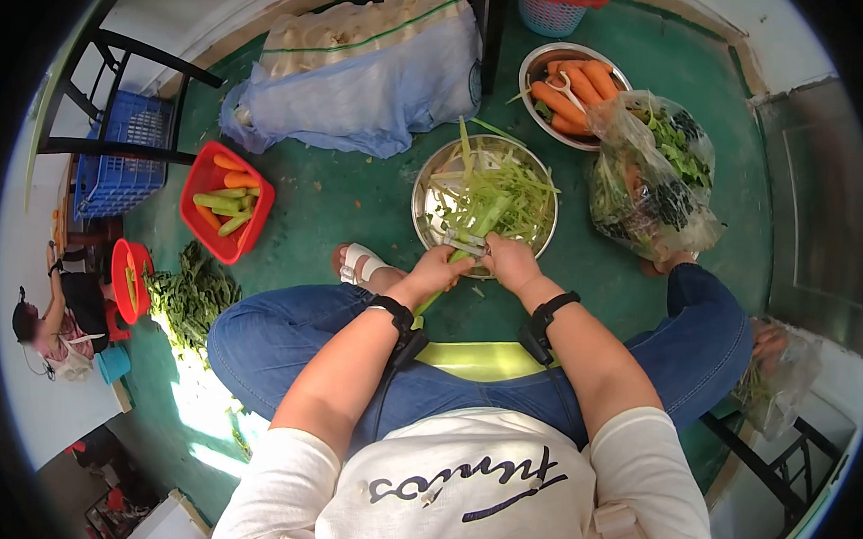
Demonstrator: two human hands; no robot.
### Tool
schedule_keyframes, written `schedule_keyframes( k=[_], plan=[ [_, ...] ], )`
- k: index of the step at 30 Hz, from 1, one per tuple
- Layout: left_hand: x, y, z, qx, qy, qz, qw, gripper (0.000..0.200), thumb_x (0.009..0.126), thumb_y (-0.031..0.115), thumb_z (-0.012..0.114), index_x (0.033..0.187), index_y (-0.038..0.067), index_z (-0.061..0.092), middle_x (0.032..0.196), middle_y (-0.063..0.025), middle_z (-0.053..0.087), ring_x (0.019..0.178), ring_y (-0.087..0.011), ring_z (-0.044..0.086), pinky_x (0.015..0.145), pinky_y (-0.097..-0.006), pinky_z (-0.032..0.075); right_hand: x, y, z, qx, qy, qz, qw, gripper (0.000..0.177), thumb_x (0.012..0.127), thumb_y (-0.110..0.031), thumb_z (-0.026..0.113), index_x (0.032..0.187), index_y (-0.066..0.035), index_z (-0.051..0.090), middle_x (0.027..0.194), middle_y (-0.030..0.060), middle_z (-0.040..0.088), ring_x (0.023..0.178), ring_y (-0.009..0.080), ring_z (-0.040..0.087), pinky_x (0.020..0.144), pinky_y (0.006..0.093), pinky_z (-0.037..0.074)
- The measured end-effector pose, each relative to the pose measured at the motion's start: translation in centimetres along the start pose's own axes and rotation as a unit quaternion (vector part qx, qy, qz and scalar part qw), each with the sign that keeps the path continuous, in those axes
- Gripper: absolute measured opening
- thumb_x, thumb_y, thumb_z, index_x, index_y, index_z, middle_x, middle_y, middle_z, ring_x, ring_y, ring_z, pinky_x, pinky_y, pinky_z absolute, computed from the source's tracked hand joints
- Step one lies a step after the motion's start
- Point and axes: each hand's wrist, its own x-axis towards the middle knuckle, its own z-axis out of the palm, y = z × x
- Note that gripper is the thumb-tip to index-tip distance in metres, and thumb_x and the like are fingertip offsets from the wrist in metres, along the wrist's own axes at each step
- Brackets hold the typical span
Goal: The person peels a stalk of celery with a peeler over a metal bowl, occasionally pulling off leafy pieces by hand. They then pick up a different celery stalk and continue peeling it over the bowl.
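My left hand (435, 272) is closed around a long green vegetable stalk (491, 217), which slants over the near rim of a round metal basin (417, 207). In my right hand (511, 262) is a peeler (466, 242), its metal head lying across the stalk. The two hands are close together, almost touching. Thin green peelings (515, 192) are heaped in the basin, some hanging over its edge. Where the stalk passes through my left fingers, it is partly hidden.
A metal bowl of carrots (576, 89) and a plastic bag of greens (651, 177) lie at the right. On the left are a red basin (189, 202) with carrots and green stems, leafy greens (198, 295) and a blue crate (121, 183). A large sack (362, 86) lies behind. Another person (68, 338) sits far left.
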Motion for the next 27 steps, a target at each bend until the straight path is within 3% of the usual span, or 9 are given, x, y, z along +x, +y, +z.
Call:
schedule_keyframes(
  k=[1,3,23,27],
  plan=[
    [0.0,-0.2,-0.1,-0.001,0.001,0.0,1.0,0.016,0.079,0.015,0.056,0.084,0.0,0.052,0.063,-0.0016,0.05,0.049,-0.0091,0.046,0.04,-0.0229,0.035,-0.1,-0.2,0.4,-0.009,0.004,-0.019,1.0,0.02,0.074,-0.021,0.055,0.08,-0.002,0.049,0.07,0.0149,0.058,0.067,0.032,0.058,0.061,0.0398,0.046],
    [0.2,-0.7,-0.2,0.017,0.027,0.033,0.999,0.011,0.08,0.012,0.056,0.08,0.003,0.049,0.052,0.0022,0.042,0.041,-0.0068,0.038,0.038,-0.0214,0.03,0.3,-0.3,0.2,0.004,-0.016,0.034,0.999,0.021,0.073,-0.021,0.055,0.081,-0.002,0.051,0.071,0.0171,0.058,0.069,0.0325,0.058,0.062,0.0406,0.046],
    [0.0,-1.2,0.5,0.048,-0.021,-0.063,0.997,0.013,0.08,0.014,0.055,0.08,0.002,0.051,0.055,0.0012,0.043,0.041,-0.0073,0.038,0.037,-0.0228,0.029,1.1,5.6,2.0,0.031,-0.095,0.162,0.982,0.029,0.075,-0.025,0.051,0.086,0.001,0.057,0.084,0.0215,0.058,0.083,0.0339,0.056,0.073,0.041,0.044],
    [-0.5,-0.7,0.3,0.041,-0.046,-0.053,0.997,0.014,0.082,0.015,0.054,0.081,0.002,0.051,0.056,0.001,0.043,0.042,-0.0075,0.039,0.037,-0.0225,0.03,1.0,8.1,1.9,0.038,-0.127,0.249,0.959,0.035,0.075,-0.027,0.052,0.093,0.002,0.058,0.095,0.0213,0.057,0.087,0.0343,0.055,0.077,0.0398,0.043]
  ],
)
